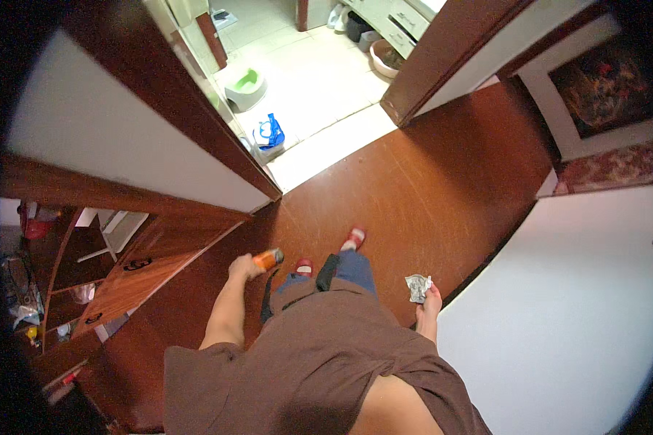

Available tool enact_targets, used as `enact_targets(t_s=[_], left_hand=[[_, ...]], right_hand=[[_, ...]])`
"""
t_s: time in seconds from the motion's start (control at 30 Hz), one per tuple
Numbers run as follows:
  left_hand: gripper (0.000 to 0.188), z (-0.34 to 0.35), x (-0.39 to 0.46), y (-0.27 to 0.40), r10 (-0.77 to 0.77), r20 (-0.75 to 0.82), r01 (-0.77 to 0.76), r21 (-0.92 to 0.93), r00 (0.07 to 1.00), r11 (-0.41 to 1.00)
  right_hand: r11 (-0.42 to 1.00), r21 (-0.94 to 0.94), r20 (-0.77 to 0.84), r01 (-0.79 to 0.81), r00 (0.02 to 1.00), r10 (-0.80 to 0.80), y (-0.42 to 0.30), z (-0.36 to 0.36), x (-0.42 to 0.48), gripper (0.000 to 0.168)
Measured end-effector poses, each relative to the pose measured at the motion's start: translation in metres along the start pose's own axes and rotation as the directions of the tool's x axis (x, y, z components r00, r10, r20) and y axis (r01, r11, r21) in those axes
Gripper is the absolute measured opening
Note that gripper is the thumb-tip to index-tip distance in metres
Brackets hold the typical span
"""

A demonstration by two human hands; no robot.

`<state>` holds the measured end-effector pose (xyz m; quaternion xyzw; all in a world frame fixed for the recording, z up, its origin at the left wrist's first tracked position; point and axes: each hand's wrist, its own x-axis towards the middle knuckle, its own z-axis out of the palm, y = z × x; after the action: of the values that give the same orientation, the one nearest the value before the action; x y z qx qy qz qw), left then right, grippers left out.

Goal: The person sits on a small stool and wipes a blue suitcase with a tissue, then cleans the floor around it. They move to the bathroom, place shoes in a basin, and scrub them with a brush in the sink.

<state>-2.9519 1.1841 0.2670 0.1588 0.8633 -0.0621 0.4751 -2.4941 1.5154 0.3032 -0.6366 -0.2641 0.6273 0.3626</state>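
Note:
Out to the left, my left hand [245, 266] is closed around a small orange container [266, 259] with a dark end, above the wooden floor. A crumpled, silvery-white wrapper [417, 288] is pinched in my right hand [430, 302], low on the right near the white wall. Between the hands, my feet in red shoes [357, 235] stand on the reddish-brown floor [413, 179]. The palm side of the left hand is hidden.
Beyond a dark wooden door frame [400, 103] lies a tiled room with a green and white potty [246, 89], a bin with a blue bag [270, 136] and a round basin [385, 58]. A wooden cabinet [141, 261] stands at left, a framed picture [601, 87] at right.

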Motion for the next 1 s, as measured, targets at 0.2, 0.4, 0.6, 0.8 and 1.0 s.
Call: enact_targets(t_s=[0.2, 0.4, 0.6, 0.8, 1.0], left_hand=[[0.072, -0.073, 0.054, 0.134, -0.032, -0.155, -0.010, -0.264, 0.987, 0.965], [0.076, -0.155, 0.073, 0.214, -0.109, -0.188, 0.028, -0.389, 0.976, 0.921], [0.075, -0.226, 0.130, 0.253, -0.195, -0.219, 0.049, -0.538, 0.956, 0.841], [0.067, -0.321, 0.188, 0.279, -0.210, -0.164, 0.096, -0.521, 0.964, 0.848], [0.069, -0.448, 0.258, 0.281, -0.135, -0.156, 0.067, -0.381, 0.978, 0.922]], right_hand=[[0.992, 0.046, 0.089, -0.115, 0.990, 0.110, -0.088, 0.079, 0.132, 0.028], [0.971, -0.234, 0.256, 0.037, 0.966, 0.025, -0.190, 0.220, 0.256, 0.022], [0.945, -0.264, 0.462, 0.192, 0.885, -0.050, -0.253, 0.413, 0.336, 0.025], [0.919, -0.312, 0.459, 0.241, 0.885, -0.076, -0.241, 0.528, 0.364, 0.023], [0.954, -0.295, 0.335, 0.051, 0.941, 0.053, -0.276, 0.639, 0.376, 0.026]])
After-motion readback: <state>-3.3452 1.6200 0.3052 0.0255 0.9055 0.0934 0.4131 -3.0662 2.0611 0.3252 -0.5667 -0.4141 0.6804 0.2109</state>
